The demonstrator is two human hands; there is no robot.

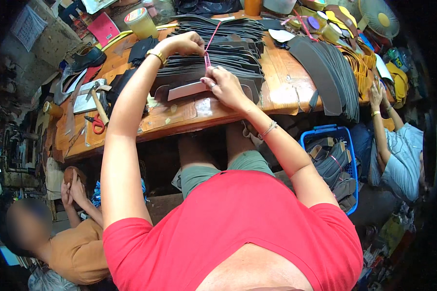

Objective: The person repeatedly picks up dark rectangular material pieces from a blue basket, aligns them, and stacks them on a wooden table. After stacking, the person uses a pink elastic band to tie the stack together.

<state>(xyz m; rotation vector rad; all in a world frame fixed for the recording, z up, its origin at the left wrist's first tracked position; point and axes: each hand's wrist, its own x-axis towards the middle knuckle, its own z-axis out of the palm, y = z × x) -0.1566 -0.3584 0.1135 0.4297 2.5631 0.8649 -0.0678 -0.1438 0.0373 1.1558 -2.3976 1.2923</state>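
Dark leather pieces lie in long, tight rows on the wooden table in front of me. A pink string runs over them from the far side. My left hand is closed in a pinch on the string, raised over the middle of the rows. Lower and nearer to me, my right hand has its fingers closed round the string where it comes down doubled. Under the right fingers, at the near edge of the rows, lies a pale flat strip. The string's ends are hidden in my hands.
A hammer and red-handled scissors lie at the table's left. More dark pieces fan out at the right. A blue basket of bundles stands below. One co-worker's hands are at the right; another person sits lower left.
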